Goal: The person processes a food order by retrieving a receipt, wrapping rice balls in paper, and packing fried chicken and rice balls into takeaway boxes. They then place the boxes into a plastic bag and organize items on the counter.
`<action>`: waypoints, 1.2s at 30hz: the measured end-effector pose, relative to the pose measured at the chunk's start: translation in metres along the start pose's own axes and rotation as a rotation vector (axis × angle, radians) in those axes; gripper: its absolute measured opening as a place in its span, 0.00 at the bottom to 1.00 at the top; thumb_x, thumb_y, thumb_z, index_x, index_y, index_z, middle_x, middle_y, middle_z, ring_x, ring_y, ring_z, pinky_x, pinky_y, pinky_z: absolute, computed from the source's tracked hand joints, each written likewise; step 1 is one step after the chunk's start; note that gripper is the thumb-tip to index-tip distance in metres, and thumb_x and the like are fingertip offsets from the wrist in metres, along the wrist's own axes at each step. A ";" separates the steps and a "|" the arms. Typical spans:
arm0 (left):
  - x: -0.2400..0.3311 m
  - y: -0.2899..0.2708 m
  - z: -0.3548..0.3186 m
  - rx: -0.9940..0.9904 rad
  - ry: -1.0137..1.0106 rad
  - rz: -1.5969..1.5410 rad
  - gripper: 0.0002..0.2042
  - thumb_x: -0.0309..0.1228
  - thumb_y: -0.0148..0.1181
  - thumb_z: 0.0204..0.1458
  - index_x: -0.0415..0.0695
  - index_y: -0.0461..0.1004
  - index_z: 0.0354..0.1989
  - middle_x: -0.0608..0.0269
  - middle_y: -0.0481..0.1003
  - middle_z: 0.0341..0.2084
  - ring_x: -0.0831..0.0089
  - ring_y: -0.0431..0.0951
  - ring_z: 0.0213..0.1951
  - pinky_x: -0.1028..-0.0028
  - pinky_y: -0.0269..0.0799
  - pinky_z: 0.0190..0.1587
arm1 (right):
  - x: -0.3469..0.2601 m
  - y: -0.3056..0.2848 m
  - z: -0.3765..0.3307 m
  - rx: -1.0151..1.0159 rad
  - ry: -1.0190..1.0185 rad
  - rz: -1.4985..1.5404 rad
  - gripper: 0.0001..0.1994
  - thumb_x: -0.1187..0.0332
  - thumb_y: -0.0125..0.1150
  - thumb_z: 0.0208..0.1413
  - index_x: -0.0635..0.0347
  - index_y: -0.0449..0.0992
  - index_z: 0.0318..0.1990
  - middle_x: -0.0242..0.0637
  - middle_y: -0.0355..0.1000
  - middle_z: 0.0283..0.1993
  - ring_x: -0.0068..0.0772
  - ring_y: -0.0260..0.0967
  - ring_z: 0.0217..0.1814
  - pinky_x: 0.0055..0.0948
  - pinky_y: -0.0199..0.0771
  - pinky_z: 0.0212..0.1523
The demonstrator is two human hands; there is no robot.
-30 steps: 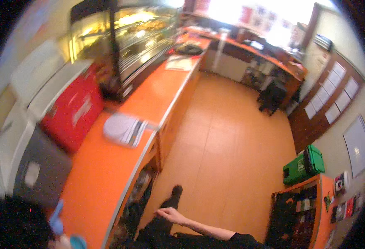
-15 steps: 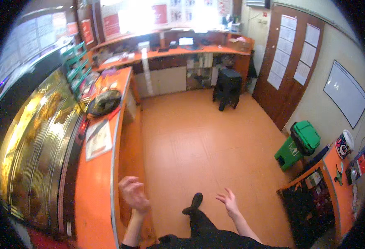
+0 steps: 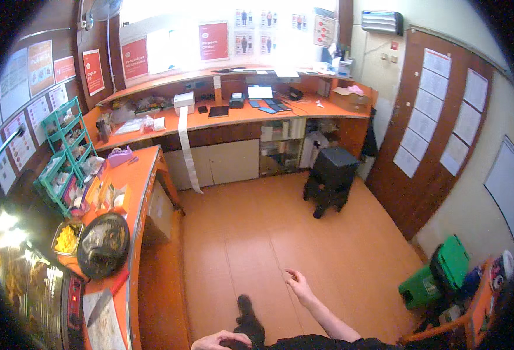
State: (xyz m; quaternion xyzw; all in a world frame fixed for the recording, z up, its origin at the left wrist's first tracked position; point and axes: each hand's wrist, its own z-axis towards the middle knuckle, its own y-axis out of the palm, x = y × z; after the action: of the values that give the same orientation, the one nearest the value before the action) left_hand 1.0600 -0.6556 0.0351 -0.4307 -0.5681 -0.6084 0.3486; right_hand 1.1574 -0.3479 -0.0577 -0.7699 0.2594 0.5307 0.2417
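My right hand [image 3: 299, 287] hangs over the floor in front of me, its fingers loosely bent and apart with nothing in them. Low at the bottom edge, my left hand [image 3: 222, 339] is partly cut off by the frame. Its fingers curve forward loosely, and no object shows in it. Neither hand touches anything. Nearest on my left is the orange counter [image 3: 129, 303], where a cutting board [image 3: 106, 326] carries a knife [image 3: 99, 308]. Beyond the board sit a round black pan or tray [image 3: 104, 246] and a metal container of yellow food [image 3: 68, 239].
Ahead, a long orange desk [image 3: 233, 118] bears a receipt printer [image 3: 184, 102] trailing paper to the floor, and a laptop [image 3: 260, 92]. Black stacked stools [image 3: 330, 175] stand before it. A green bin [image 3: 438, 271] is at right, a teal rack [image 3: 67, 151] at left.
I have stepped forward and my view has tilted up, bringing the far desk closer. My left hand has dropped to the bottom edge; my right hand has shifted slightly left.
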 end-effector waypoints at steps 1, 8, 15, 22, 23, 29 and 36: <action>0.002 -0.032 0.020 -0.029 0.079 -0.011 0.25 0.44 0.65 0.41 0.40 0.71 0.45 0.55 0.72 0.41 0.65 0.70 0.47 0.68 0.60 0.53 | -0.015 0.012 0.045 -0.099 0.013 0.013 0.19 0.71 0.48 0.51 0.58 0.65 0.53 0.38 0.63 0.54 0.33 0.58 0.56 0.31 0.60 0.53; 0.092 -0.271 0.204 0.265 0.314 0.124 0.09 0.16 0.51 0.39 0.36 0.73 0.30 0.62 0.70 0.32 0.72 0.68 0.40 0.73 0.63 0.45 | -0.080 0.044 0.290 -0.248 0.111 -0.010 0.16 0.68 0.49 0.54 0.57 0.68 0.51 0.34 0.66 0.51 0.26 0.61 0.52 0.29 0.65 0.49; 0.249 -0.457 0.401 0.292 0.371 0.696 0.16 0.16 0.46 0.37 0.41 0.73 0.36 0.59 0.71 0.37 0.65 0.70 0.44 0.72 0.62 0.50 | -0.139 -0.038 0.480 0.021 0.236 0.151 0.13 0.69 0.47 0.56 0.59 0.68 0.48 0.36 0.68 0.48 0.29 0.66 0.46 0.30 0.68 0.45; 0.320 -0.633 0.515 0.881 0.374 0.984 0.15 0.25 0.55 0.47 0.46 0.70 0.46 0.58 0.65 0.47 0.66 0.67 0.49 0.70 0.68 0.45 | -0.265 -0.066 0.739 -0.071 0.030 0.010 0.12 0.71 0.44 0.56 0.59 0.69 0.47 0.37 0.70 0.42 0.28 0.69 0.40 0.28 0.70 0.40; 0.331 -0.656 0.527 0.931 0.368 0.918 0.15 0.25 0.55 0.47 0.46 0.70 0.46 0.58 0.65 0.47 0.66 0.67 0.49 0.71 0.69 0.45 | -0.292 -0.057 0.781 -0.093 -0.025 -0.003 0.12 0.71 0.44 0.56 0.59 0.69 0.46 0.37 0.71 0.42 0.28 0.69 0.40 0.28 0.70 0.40; 0.378 -0.764 0.569 1.130 0.448 0.850 0.13 0.23 0.54 0.47 0.42 0.70 0.43 0.58 0.66 0.46 0.67 0.69 0.47 0.73 0.69 0.43 | -0.457 0.024 1.010 -0.296 -0.344 -0.228 0.16 0.59 0.47 0.57 0.60 0.71 0.46 0.34 0.70 0.45 0.23 0.66 0.43 0.24 0.66 0.40; 0.410 -0.891 0.641 1.196 0.384 0.698 0.13 0.24 0.55 0.47 0.43 0.70 0.44 0.58 0.66 0.45 0.67 0.67 0.48 0.71 0.68 0.45 | -0.567 0.078 1.251 0.110 -0.562 -0.442 0.29 0.47 0.38 0.58 0.69 0.71 0.45 0.49 0.69 0.48 0.45 0.62 0.55 0.35 0.60 0.52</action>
State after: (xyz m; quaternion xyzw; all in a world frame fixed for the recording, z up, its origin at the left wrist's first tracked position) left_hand 0.1703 0.1061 0.0531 -0.2080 -0.5619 -0.1111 0.7929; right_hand 0.0690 0.4847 0.0691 -0.6171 0.0382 0.6419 0.4535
